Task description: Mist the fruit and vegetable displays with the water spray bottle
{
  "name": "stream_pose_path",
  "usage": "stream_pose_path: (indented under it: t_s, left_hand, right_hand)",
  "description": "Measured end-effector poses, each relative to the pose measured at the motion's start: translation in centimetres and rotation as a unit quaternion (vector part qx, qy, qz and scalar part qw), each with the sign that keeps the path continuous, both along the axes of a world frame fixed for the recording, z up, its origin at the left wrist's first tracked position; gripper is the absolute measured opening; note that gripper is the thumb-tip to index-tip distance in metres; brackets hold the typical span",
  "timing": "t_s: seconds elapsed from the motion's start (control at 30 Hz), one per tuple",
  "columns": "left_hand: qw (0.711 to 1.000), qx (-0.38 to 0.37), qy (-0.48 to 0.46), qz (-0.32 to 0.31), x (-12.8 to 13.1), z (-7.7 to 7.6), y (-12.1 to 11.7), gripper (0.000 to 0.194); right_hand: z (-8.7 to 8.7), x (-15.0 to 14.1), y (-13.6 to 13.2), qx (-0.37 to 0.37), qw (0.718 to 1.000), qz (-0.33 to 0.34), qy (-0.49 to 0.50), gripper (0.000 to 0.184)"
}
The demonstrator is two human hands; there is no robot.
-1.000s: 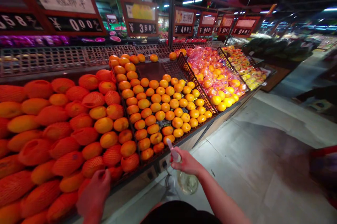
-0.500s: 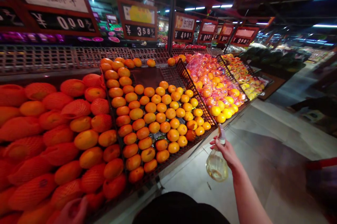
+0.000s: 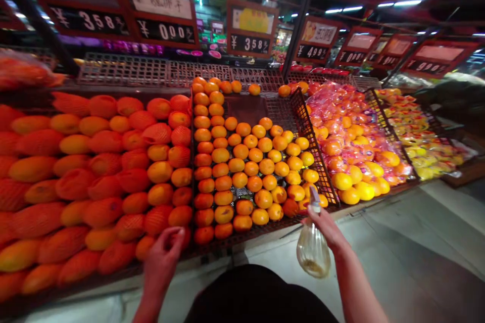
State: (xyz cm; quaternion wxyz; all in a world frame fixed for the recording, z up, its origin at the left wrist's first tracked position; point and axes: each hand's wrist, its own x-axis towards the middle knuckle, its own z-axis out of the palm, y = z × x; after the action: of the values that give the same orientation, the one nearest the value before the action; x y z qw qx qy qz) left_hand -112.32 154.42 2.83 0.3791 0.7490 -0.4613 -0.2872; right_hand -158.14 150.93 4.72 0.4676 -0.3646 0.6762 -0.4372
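My right hand (image 3: 326, 227) grips a clear plastic spray bottle (image 3: 312, 249) by its neck, just off the front edge of the middle bin. The bottle holds a little pale liquid, and its white spray head points up at the loose oranges (image 3: 242, 171). My left hand (image 3: 162, 257) hangs cupped with nothing in it, at the front of the netted orange fruits (image 3: 109, 176). Its fingertips are at or very near those fruits. Bagged fruit in pink netting (image 3: 352, 141) fills the bin to the right.
Yellow bagged fruit (image 3: 420, 146) lies at the far right, behind a black wire divider (image 3: 310, 146). Red price signs (image 3: 250, 27) stand along the back above a metal mesh rack (image 3: 170, 73). The tiled floor (image 3: 409, 252) runs along the stand's front. My dark clothing (image 3: 257, 297) shows below.
The view has swung left, shifting the bins rightward in the frame. My left hand has risen back into view. My right hand has moved right along the stand, with the bottle now upright.
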Motion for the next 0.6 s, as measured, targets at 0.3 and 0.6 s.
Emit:
stream_pose_path:
  t_s: [0.3, 0.6]
  left_hand:
    - [0.934, 0.063, 0.117, -0.332, -11.5, -0.3, 1.3, 0.067]
    - [0.920, 0.101, 0.279, -0.256, -9.5, -5.6, 5.6, 0.096]
  right_hand:
    - [2.2, 12.8, -4.6, 0.006, 0.898, 0.430, -0.094, 0.047]
    - [2.0, 24.8, -5.4, -0.022, 0.790, 0.608, -0.073, 0.033]
